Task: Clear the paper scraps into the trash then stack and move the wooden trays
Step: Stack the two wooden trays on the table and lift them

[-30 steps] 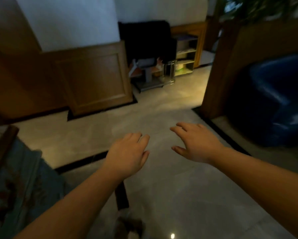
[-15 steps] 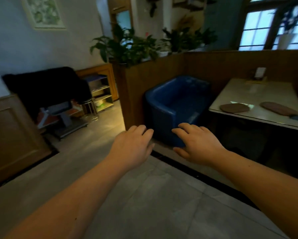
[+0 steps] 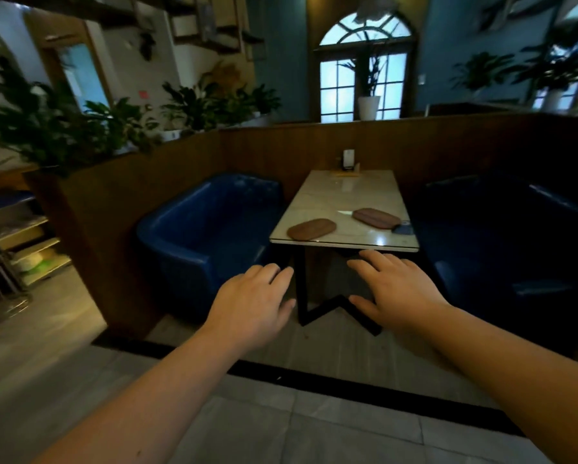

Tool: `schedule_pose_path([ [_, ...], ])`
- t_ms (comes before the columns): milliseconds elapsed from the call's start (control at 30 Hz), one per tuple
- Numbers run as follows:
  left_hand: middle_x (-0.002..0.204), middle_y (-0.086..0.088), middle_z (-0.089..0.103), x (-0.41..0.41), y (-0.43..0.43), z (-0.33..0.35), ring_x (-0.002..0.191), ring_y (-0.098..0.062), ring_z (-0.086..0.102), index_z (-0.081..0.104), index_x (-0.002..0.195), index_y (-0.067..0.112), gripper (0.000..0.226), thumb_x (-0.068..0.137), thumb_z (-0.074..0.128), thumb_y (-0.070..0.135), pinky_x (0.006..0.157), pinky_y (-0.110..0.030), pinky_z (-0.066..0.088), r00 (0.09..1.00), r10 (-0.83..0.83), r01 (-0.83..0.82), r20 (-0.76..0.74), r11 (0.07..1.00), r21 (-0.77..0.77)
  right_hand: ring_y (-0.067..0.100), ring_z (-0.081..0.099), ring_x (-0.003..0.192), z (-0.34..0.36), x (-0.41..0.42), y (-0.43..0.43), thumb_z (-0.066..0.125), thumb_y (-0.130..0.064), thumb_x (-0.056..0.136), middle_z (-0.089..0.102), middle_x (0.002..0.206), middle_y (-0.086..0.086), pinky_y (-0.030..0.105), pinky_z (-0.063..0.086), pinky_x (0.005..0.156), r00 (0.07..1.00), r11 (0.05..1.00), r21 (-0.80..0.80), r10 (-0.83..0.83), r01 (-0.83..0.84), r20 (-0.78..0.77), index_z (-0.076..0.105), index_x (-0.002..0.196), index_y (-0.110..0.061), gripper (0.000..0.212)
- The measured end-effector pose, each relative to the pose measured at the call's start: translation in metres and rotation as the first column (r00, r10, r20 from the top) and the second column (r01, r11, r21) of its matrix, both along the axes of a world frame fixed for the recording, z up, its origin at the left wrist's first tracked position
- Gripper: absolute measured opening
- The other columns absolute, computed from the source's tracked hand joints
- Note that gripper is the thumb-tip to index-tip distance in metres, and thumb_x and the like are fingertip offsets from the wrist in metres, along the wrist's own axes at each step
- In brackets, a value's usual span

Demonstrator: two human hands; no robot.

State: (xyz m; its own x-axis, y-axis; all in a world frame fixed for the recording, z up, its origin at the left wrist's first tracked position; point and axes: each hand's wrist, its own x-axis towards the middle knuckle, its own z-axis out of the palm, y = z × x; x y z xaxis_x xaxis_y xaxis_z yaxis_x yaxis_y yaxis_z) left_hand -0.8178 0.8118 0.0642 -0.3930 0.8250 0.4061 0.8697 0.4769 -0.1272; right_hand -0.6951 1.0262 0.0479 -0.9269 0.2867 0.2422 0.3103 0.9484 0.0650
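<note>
Both hands hovering empty, short of the booth table.

Left hand (image 3: 252,304) and right hand (image 3: 396,289) are reaching palms-down, fingers spread; two wooden trays (image 3: 311,229) (image 3: 376,218) are lying apart on the marble table (image 3: 344,192); card holder's (image 3: 348,159) print unreadable.

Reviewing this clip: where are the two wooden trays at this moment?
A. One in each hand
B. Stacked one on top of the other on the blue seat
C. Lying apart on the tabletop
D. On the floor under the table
C: the left wooden tray and the right wooden tray lie separately on the table, while the left hand and right hand are empty, short of it.
</note>
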Motion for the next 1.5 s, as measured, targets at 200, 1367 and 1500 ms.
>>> schedule_pose_path([
  [200, 0.131, -0.002, 0.057, -0.046, 0.075, -0.019, 0.112, -0.02, 0.057, 0.043, 0.139, 0.017, 0.058, 0.09, 0.048, 0.047, 0.073, -0.034, 0.053, 0.997, -0.073, 0.073, 0.001, 0.996, -0.054, 0.023, 0.03, 0.14, -0.017, -0.012, 0.07, 0.042, -0.063, 0.087, 0.024, 0.158, 0.003, 0.041, 0.033, 0.11, 0.991, 0.991, -0.017, -0.131, 0.131, 0.017, 0.024, 0.147, -0.029, 0.071],
  [1367, 0.133, -0.001, 0.053, -0.457, 0.603, -0.101, 0.115, -0.02, 0.053, 0.037, 0.138, 0.023, 0.056, 0.091, 0.039, 0.053, 0.079, -0.036, 0.052, 0.948, -0.181, 0.213, 0.264, 0.972, -0.098, 0.017, 0.051, 0.117, -0.127, -0.364, 0.567, 0.049, -0.059, 0.086, 0.042, 0.142, -0.003, 0.032, 0.05, 0.077, 0.871, 0.817, -0.33, -0.49, 0.473, 0.034, 0.033, 0.14, -0.03, 0.064],
  [1500, 0.138, 0.002, 0.048, -0.485, 0.655, -0.111, 0.121, -0.018, 0.048, 0.032, 0.141, 0.026, 0.06, 0.09, 0.035, 0.057, 0.084, -0.035, 0.05, 0.953, -0.146, 0.185, 0.265, 0.974, -0.129, 0.017, 0.053, 0.114, -0.134, -0.396, 0.622, 0.051, -0.059, 0.084, 0.044, 0.14, -0.004, 0.031, 0.05, 0.076, 0.864, 0.809, -0.325, -0.499, 0.49, 0.06, 0.03, 0.14, -0.032, 0.065],
])
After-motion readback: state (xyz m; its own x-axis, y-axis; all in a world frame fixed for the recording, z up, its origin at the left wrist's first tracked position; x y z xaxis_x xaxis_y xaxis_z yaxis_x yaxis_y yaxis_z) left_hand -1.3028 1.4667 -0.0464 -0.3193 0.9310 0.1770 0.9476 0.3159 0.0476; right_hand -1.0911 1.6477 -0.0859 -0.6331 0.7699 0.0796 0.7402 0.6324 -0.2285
